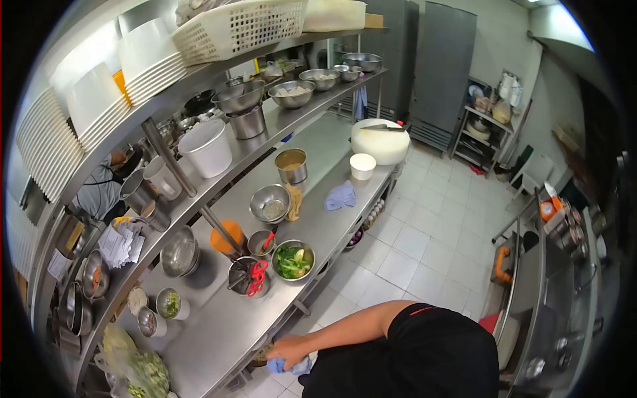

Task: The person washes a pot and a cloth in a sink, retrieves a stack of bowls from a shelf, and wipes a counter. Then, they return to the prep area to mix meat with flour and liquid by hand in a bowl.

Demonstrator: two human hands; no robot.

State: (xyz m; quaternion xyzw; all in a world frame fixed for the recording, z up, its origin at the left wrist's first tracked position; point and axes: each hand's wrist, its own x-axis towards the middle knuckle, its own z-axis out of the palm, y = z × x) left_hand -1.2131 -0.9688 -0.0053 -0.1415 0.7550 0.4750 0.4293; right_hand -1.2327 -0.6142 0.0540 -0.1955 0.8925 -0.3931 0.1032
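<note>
Down beside the near edge of the steel counter [199, 345], here's the right hand [286, 351], clenched around a bunched blue cloth [292, 365]. The cloth sits right in the grip, folds spilling below the fingers, perhaps gathered up to pad the palm. Just beside it, a round pan [261, 356] peeks out, mostly hidden; whether cloth and pan touch, I can't tell. The left hand is out of sight, so no call on its grip.

Up on the counter, a bowl of greens [294, 260] sits by the edge, likely for easy reach. Next to it, red-handled scissors [257, 277] stand in a pot [239, 272], handles up, probably ready for grabbing. Farther along lies a second blue cloth [340, 196], well apart from the hand, then a white tub [363, 167]. Beyond that, a knife [381, 127] rests flat on a thick white block [379, 144], and tall grey doors [444, 73] close off the far end.
</note>
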